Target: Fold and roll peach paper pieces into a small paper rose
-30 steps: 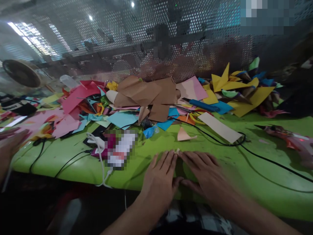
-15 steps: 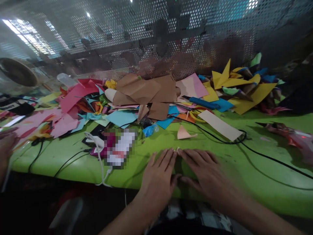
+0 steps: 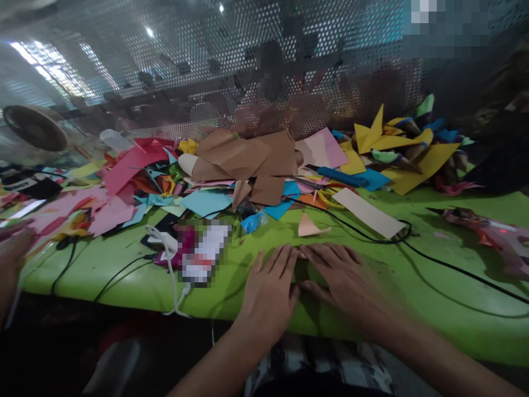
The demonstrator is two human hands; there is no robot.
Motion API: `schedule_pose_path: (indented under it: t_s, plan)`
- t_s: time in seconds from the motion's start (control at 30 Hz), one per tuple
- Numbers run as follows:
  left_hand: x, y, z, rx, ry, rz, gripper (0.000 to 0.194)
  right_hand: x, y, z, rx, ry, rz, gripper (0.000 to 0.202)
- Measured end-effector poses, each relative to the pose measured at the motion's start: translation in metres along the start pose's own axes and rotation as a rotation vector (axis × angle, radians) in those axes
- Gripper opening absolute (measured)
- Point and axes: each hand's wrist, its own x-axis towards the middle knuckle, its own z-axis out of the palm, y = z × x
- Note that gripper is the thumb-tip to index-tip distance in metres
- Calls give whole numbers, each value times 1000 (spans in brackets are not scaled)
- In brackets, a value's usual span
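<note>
My left hand (image 3: 268, 286) lies palm down on the green tabletop (image 3: 223, 300), its fingers stretched forward. My right hand (image 3: 341, 275) rests opposite, also flat with fingers extended. Their index fingertips almost meet, and both thumbs point inward. A tiny pale bit (image 3: 299, 251) shows between the fingertips; most of it, if there is more, is hidden under the fingers. Just beyond lies a curled peach paper scrap (image 3: 312, 226). A cream paper strip (image 3: 367, 212) sits farther right, across a black cable.
A pink glue gun (image 3: 491, 231) lies right, its cable crossing the table. Behind are brown paper pieces (image 3: 252, 157), yellow paper shapes (image 3: 388, 140) and a blue cutter (image 3: 341, 176). A blurred-out phone (image 3: 206, 253) with a white cable is left. Another person's hand (image 3: 12, 253) enters far left.
Both hands have slid slightly forward on the tabletop, still flat and fingertip to fingertip. The camera view has shifted a little. The things on the table stay put.
</note>
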Motion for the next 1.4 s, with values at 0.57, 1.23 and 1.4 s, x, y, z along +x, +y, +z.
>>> schedule_pose_path:
  t_s: [0.57, 1.23, 1.4]
  plan:
    - [0, -31, -45, 52, 266, -68, 49, 6, 44, -37, -69, 158, 195, 50]
    - [73, -15, -8, -134, 189, 53, 27, -12, 41, -11, -51, 24, 168, 15]
    - [70, -23, -17, -108, 243, 9, 19, -21, 57, -19, 10, 57, 190, 18]
